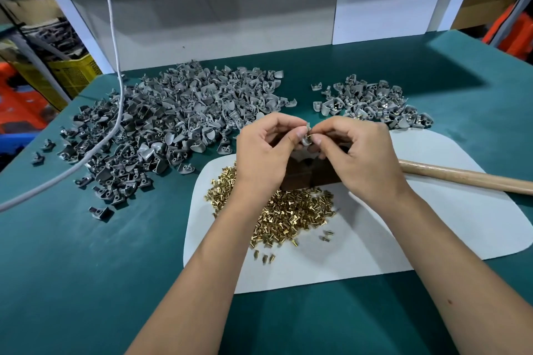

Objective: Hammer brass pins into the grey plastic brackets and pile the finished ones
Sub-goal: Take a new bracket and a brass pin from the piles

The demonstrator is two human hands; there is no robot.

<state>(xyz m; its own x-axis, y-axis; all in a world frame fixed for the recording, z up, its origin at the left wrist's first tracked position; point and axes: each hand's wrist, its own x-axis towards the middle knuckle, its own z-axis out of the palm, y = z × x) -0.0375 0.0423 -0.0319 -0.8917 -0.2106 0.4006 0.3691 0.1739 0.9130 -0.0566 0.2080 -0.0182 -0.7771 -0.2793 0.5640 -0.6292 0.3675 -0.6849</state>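
Brass pins (291, 216) heaped nearest me on white mat (432, 233). Above them my left hand (265, 150) and right hand (357, 153) both pinch 1 grey bracket (307, 139) over a dark block (300, 174). Beyond: hammer handle (467, 177) right, large bracket pile (173, 118) far left, smaller pile (372, 104) far right.

two bare forearms and hands, nothing worn

the left hand (264, 150) and right hand (353, 153) are uncovered: no gloves, rings, watch or bands show. both forearms are bare all the way to the bottom edge of the view, no sleeve or cuff in sight. fingernails are short and unpainted. a small dark red mark sits on the right forearm
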